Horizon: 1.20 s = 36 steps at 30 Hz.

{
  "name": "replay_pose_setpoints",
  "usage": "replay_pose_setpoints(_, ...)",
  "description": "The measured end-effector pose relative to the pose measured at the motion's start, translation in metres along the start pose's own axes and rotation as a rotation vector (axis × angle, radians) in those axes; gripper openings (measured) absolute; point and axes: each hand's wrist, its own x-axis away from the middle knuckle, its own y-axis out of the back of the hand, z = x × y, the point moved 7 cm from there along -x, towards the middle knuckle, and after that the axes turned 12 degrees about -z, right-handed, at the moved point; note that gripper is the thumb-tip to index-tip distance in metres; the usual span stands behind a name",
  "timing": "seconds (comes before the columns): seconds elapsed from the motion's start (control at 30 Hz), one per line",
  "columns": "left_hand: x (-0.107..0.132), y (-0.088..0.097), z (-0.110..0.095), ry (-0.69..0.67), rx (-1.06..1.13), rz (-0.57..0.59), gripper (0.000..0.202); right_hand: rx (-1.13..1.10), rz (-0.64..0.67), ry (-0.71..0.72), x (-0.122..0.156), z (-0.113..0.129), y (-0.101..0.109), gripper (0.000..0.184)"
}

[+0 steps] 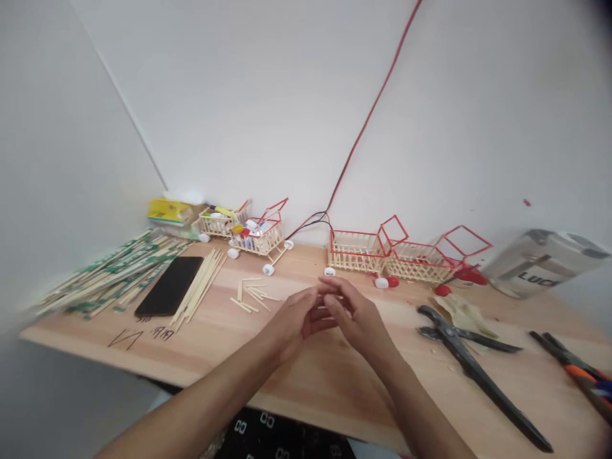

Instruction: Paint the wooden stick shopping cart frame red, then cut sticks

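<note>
My left hand (295, 320) and my right hand (357, 315) meet over the middle of the wooden table. Their fingers are loosely bent, apart and partly overlapping, and no object shows between them. Some left fingertips are hidden behind the right hand. Just left of them lie several short cut sticks (251, 294). Beyond my hands, a small stick-built cart (357, 252) with a red rim, red handle and white wheels stands near the wall. A similar red-handled cart (418, 261) sits beside it.
At left are a dark phone (169, 287), bare long sticks (201, 287) and green-wrapped chopsticks (119, 268). Two filled carts (261, 241) stand behind. At right lie black cutters (471, 363), orange-handled pliers (574, 366) and a tilted-looking container (535, 268). A red-and-black cable (366, 124) runs down the wall.
</note>
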Motion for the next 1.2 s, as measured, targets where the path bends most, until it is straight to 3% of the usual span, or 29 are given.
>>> replay_pose_setpoints(0.1, 0.017, 0.023, -0.006, -0.057, -0.224, -0.044, 0.049, 0.219, -0.12, 0.139, -0.006, -0.005, 0.012, 0.039)
replay_pose_setpoints(0.17, 0.029, 0.048, -0.021, -0.136, -0.519, -0.108, 0.045, 0.269, -0.145, 0.108, -0.009, -0.013, 0.018, 0.038)
replay_pose_setpoints(0.3, 0.062, 0.113, -0.092, -0.568, -1.206, -0.507, 0.027, 0.323, -0.173, 0.038, -0.007, -0.023, 0.018, 0.033)
replay_pose_setpoints(0.33, 0.068, 0.127, -0.106, -0.622, -1.364, -0.579, 0.026, 0.333, -0.164, 0.048, -0.006, -0.023, 0.015, 0.032)
replay_pose_setpoints(0.37, 0.072, 0.142, -0.116, -0.611, -1.519, -0.636, 0.027, 0.339, -0.146, 0.065, -0.005, -0.023, 0.01, 0.031)
replay_pose_setpoints(0.43, 0.073, 0.169, -0.123, -0.442, -1.803, -0.682, 0.03, 0.342, -0.104, 0.106, -0.002, -0.021, 0.002, 0.031)
replay_pose_setpoints(0.5, 0.071, 0.184, -0.123, -0.274, -2.004, -0.678, 0.032, 0.342, -0.079, 0.135, -0.001, -0.02, -0.004, 0.03)
replay_pose_setpoints(0.6, 0.066, 0.183, -0.118, -0.182, -2.142, -0.65, 0.032, 0.347, -0.078, 0.147, 0.0, -0.018, -0.006, 0.029)
replay_pose_setpoints(0.73, 0.053, 0.17, -0.116, -0.142, -2.177, -0.618, 0.037, 0.368, -0.081, 0.152, -0.002, -0.015, -0.004, 0.027)
replay_pose_setpoints(0.87, 0.039, 0.173, -0.123, -0.035, -2.19, -0.604, 0.036, 0.39, -0.057, 0.161, -0.003, -0.012, -0.005, 0.024)
replay_pose_setpoints(1.0, 0.029, 0.169, -0.13, -0.069, -2.173, -0.523, 0.037, 0.405, -0.032, 0.185, -0.003, -0.01, -0.006, 0.024)
replay_pose_setpoints(1.2, 0.022, 0.169, -0.138, -0.011, -2.1, -0.644, 0.022, 0.425, 0.009, 0.244, -0.001, -0.003, -0.006, 0.024)
